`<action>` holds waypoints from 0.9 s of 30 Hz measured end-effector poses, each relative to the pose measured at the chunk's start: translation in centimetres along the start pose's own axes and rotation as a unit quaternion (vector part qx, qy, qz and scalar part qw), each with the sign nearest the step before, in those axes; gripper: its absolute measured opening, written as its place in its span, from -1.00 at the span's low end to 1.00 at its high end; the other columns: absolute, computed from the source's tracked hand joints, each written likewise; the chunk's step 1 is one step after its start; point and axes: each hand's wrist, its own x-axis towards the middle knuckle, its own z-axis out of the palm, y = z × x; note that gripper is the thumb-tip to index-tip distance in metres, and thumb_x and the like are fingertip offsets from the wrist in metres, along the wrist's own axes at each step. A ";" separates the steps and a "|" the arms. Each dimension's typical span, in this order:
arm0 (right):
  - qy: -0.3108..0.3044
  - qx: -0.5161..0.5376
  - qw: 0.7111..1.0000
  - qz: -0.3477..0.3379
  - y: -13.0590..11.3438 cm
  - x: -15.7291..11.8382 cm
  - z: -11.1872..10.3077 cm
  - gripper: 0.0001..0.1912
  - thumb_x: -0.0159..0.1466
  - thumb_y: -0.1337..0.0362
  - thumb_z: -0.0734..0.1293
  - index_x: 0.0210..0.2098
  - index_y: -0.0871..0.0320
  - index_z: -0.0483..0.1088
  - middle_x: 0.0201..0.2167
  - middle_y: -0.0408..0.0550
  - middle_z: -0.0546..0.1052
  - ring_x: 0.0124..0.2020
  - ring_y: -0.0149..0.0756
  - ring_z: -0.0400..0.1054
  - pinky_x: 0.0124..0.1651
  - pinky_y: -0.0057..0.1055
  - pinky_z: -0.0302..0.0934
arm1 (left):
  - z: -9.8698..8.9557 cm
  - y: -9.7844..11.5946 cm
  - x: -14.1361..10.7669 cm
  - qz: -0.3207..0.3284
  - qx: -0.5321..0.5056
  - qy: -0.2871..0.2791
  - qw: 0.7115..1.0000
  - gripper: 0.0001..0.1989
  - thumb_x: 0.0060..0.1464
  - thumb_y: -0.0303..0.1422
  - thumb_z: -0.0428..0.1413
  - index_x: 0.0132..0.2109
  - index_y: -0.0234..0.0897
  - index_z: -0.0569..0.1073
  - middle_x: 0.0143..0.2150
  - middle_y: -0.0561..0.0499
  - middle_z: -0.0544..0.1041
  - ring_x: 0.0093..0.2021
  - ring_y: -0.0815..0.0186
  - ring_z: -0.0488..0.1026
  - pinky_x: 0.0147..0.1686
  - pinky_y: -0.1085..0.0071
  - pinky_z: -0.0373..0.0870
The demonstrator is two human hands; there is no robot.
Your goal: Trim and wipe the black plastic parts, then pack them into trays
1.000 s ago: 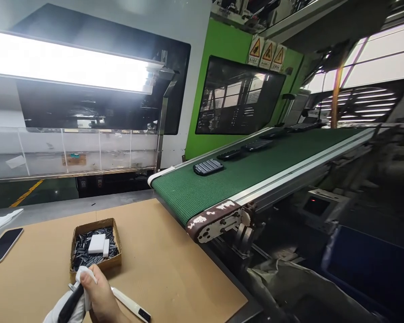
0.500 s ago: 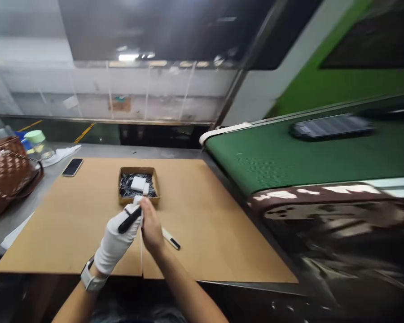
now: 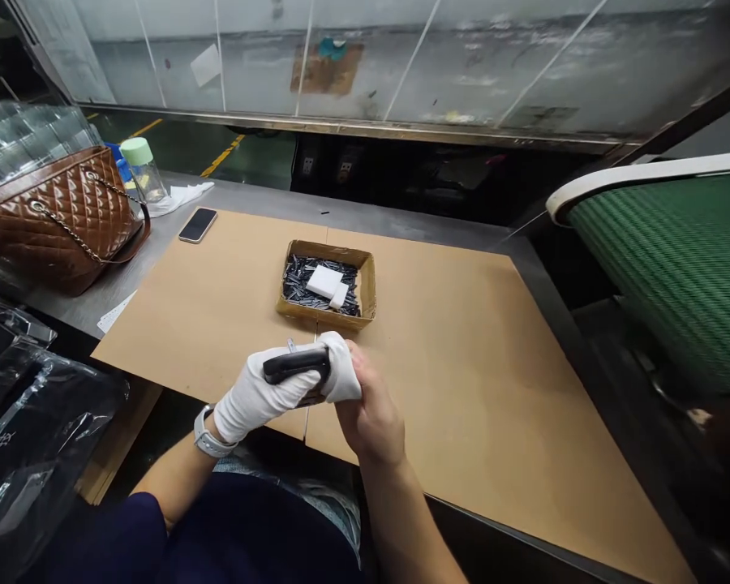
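My left hand (image 3: 268, 393), in a white glove with a watch at the wrist, is wrapped round a black handheld object (image 3: 297, 365). My bare right hand (image 3: 374, 410) is closed on a white cloth (image 3: 341, 369), which presses against the right end of the black object. Just beyond my hands, a shallow cardboard box (image 3: 368, 288) holds many small black pieces, with two white blocks (image 3: 324, 281) lying on them. The box rests on brown cardboard sheets (image 3: 462, 365).
A phone (image 3: 198, 225) lies at the far left corner of the cardboard. Further left are a brown quilted bag (image 3: 66, 219) and a jar with a green lid (image 3: 143, 166). A green conveyor belt (image 3: 675, 259) stands at the right. Black plastic packages (image 3: 36, 438) are at lower left.
The view has swung down and to the right-hand part of the belt has left the frame. The light pen-like object near my right hand no longer shows. The white cloth now shows between my hands.
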 end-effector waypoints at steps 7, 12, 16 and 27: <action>-0.114 0.089 0.979 0.146 -0.7 1.2 1.5 -0.62 0.02 0.00 0.43 -0.38 0.08 0.24 -0.51 -0.21 0.40 -0.51 -0.39 0.28 -0.46 -0.45 0.20 | -0.2 -0.9 -0.1 -0.028 0.018 -0.005 0.999 -0.67 0.10 -0.37 0.06 0.01 -0.33 0.47 0.02 -0.10 0.52 0.02 0.19 0.47 0.07 0.29 0.40; -0.040 0.079 0.989 0.118 1.0 1.1 3.3 -0.61 0.05 0.00 0.41 -0.43 0.10 0.19 -0.53 -0.24 0.32 -0.51 -0.44 0.22 -0.44 -0.48 0.17 | -0.2 -3.2 -0.4 0.010 0.149 0.015 0.989 -0.79 0.12 -0.38 0.01 -0.21 -0.32 0.52 -0.23 -0.11 0.61 -0.23 0.25 0.55 -0.14 0.38 0.49; 0.015 0.048 0.996 0.074 1.4 0.7 4.0 -0.65 0.18 -0.04 0.29 -0.45 0.09 0.16 -0.54 -0.25 0.27 -0.52 -0.45 0.17 -0.42 -0.48 0.15 | -0.3 -3.8 -0.8 0.023 0.149 0.008 0.988 -0.78 0.11 -0.38 -0.01 -0.29 -0.33 0.53 -0.33 -0.11 0.60 -0.34 0.27 0.53 -0.21 0.38 0.48; -0.090 0.106 0.978 0.154 0.8 1.5 5.0 -0.53 -0.03 -0.03 0.46 -0.44 0.07 0.14 -0.55 -0.27 0.26 -0.55 -0.46 0.14 -0.48 -0.51 0.12 | -2.3 -3.3 -1.0 0.001 0.066 0.020 0.998 -0.76 0.06 -0.33 0.10 -0.14 -0.34 0.52 -0.19 -0.12 0.60 -0.19 0.22 0.54 -0.12 0.37 0.48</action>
